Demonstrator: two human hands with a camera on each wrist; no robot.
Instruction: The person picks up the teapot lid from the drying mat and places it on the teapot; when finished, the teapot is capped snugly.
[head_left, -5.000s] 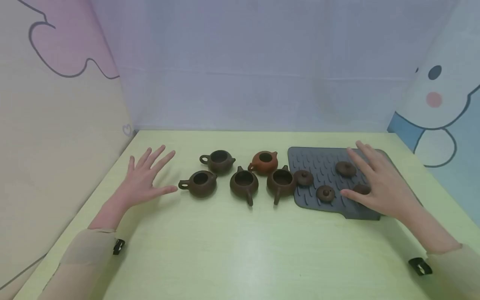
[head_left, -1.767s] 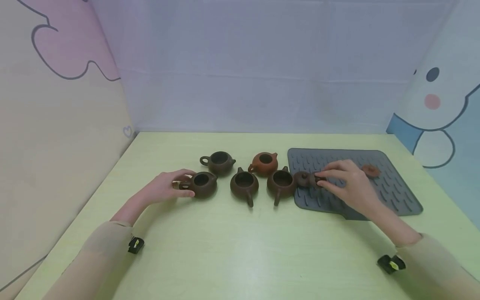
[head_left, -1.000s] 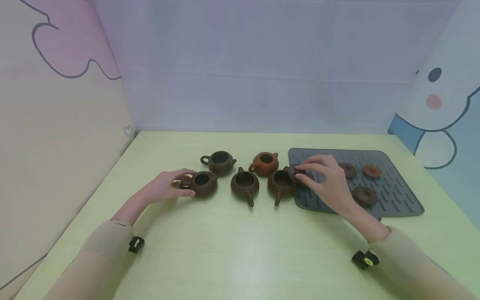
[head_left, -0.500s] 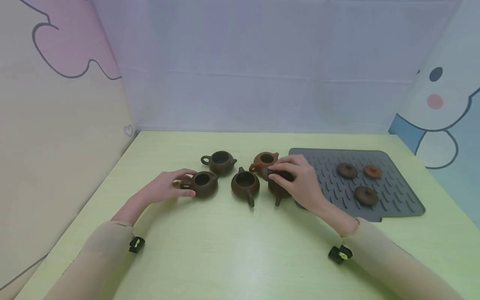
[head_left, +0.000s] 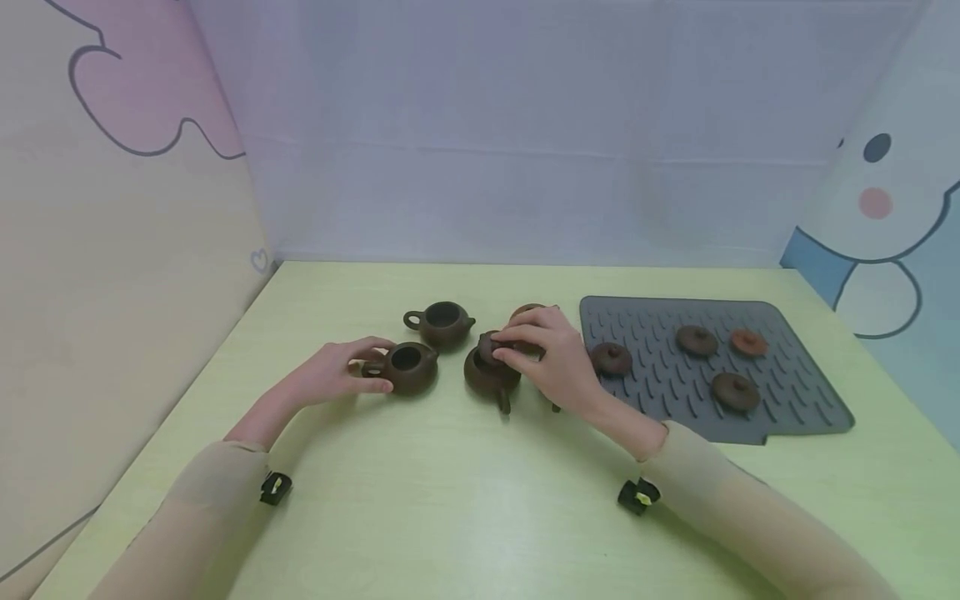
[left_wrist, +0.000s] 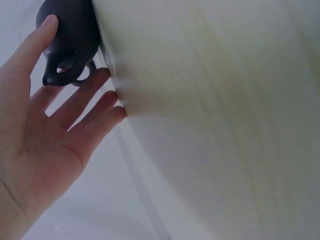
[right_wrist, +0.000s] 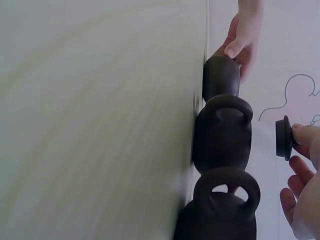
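My left hand (head_left: 336,372) holds the dark brown teapot (head_left: 417,377) at the left by its handle side; in the left wrist view its thumb lies on the pot's body (left_wrist: 75,30) and other fingertips touch the table. My right hand (head_left: 561,360) pinches a small dark lid (head_left: 489,348) by its knob. The right wrist view shows this lid (right_wrist: 283,138) held on edge, apart from the pots. In the head view it overlaps the opening of the middle teapot (head_left: 491,385). My right hand hides most of another dark teapot, whose handle tip (head_left: 556,408) shows.
Behind the left pot stands another lidless dark teapot (head_left: 446,332). A reddish teapot (head_left: 528,311) is partly hidden behind my right hand. On the right, a grey ridged mat (head_left: 667,387) bears several lids, among them a dark one (head_left: 612,359) and a reddish one (head_left: 748,342).
My left hand has moved in to the left teapot and stayed there. My right hand has picked a dark lid off the mat and carried it left, past one teapot to the middle one.
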